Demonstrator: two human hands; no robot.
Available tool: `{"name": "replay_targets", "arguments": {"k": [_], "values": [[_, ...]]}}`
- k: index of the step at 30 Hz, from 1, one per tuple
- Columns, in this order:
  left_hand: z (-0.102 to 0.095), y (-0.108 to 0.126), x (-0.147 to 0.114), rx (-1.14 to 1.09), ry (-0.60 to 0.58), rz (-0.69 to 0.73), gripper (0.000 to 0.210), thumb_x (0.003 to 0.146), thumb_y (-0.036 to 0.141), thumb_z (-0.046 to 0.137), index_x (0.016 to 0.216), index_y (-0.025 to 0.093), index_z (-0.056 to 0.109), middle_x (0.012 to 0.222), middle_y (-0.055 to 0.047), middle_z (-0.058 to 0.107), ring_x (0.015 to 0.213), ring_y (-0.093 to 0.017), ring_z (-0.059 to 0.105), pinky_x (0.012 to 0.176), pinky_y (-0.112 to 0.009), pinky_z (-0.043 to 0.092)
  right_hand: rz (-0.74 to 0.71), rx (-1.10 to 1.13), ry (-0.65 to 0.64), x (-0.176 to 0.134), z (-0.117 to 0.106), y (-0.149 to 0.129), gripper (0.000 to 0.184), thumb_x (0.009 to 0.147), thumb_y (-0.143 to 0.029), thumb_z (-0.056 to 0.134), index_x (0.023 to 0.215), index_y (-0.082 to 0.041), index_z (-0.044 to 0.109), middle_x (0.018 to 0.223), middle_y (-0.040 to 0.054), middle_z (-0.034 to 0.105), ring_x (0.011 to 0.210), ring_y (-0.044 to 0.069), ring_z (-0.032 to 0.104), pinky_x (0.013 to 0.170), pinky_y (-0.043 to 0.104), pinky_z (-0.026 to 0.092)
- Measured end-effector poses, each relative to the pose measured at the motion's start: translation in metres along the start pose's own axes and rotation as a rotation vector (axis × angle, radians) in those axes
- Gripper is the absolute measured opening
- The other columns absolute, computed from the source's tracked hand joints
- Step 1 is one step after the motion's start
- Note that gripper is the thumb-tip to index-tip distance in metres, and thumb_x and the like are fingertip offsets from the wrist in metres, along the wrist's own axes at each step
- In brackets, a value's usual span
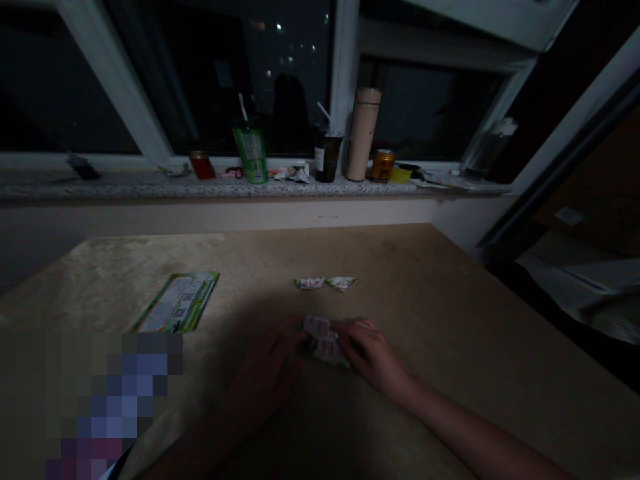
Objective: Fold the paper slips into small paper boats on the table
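In the middle of the wooden tabletop lies a small folded piece of printed paper [325,341], whitish with reddish and dark print. My left hand [273,357], in deep shadow, is at its left edge, with fingers and thumb closed about that side. From the right, my right hand [373,350] has its curled fingertips on the paper's right edge. Just beyond are two small folded paper pieces, a left one [310,283] and a right one [343,283], white and green, side by side. Shadow hides the exact contact of my left fingers.
A green printed sheet or booklet [180,303] lies left on the table [425,280]. Along the granite sill [175,190] stand a green cup [253,153], a dark cup with straw [327,157], a pink flask [363,133], an orange can [383,167] and a red jar [201,165]. A blurred patch covers the lower left.
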State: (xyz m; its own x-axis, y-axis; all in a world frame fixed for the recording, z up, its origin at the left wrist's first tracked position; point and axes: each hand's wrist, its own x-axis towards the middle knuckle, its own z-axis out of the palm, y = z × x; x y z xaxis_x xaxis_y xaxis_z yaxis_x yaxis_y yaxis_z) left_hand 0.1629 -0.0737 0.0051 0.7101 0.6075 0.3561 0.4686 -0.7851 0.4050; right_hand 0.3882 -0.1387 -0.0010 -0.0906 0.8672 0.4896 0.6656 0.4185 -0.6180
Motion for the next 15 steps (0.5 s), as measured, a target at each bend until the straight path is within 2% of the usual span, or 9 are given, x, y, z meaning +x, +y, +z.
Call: {"name": "replay_targets", "arguments": {"k": [4,9,15], "values": [[-0.002,0.012,-0.003,0.083,-0.143,0.106,0.037,0.092,0.019,0.044,0.128,0.026,0.047,0.136,-0.004,0.048,0.123,-0.024,0.045,0.103,-0.042,0.039,0.007,-0.026,-0.028,0.000,0.002,0.003,0.025,0.091,-0.017,0.050,0.112,-0.023,0.061,0.090,0.0038,0.069,0.080,0.017,0.061,0.077,0.033,0.044],[-0.001,0.023,-0.007,0.107,-0.273,0.202,0.063,0.089,0.024,0.050,0.146,0.023,0.023,0.147,-0.004,0.035,0.132,-0.025,0.035,0.108,-0.042,0.033,0.016,-0.088,-0.074,0.001,0.003,0.004,0.027,0.092,-0.018,0.049,0.115,-0.022,0.062,0.081,0.0039,0.067,0.078,0.017,0.060,0.078,0.034,0.041],[0.004,0.020,-0.009,0.123,-0.317,0.185,0.070,0.090,0.030,0.051,0.149,0.026,0.012,0.150,-0.003,0.031,0.133,-0.025,0.033,0.108,-0.045,0.031,0.008,-0.108,-0.125,0.002,0.000,0.004,0.024,0.091,-0.016,0.050,0.109,-0.022,0.065,0.079,0.0031,0.064,0.079,0.017,0.057,0.080,0.033,0.038]]}}
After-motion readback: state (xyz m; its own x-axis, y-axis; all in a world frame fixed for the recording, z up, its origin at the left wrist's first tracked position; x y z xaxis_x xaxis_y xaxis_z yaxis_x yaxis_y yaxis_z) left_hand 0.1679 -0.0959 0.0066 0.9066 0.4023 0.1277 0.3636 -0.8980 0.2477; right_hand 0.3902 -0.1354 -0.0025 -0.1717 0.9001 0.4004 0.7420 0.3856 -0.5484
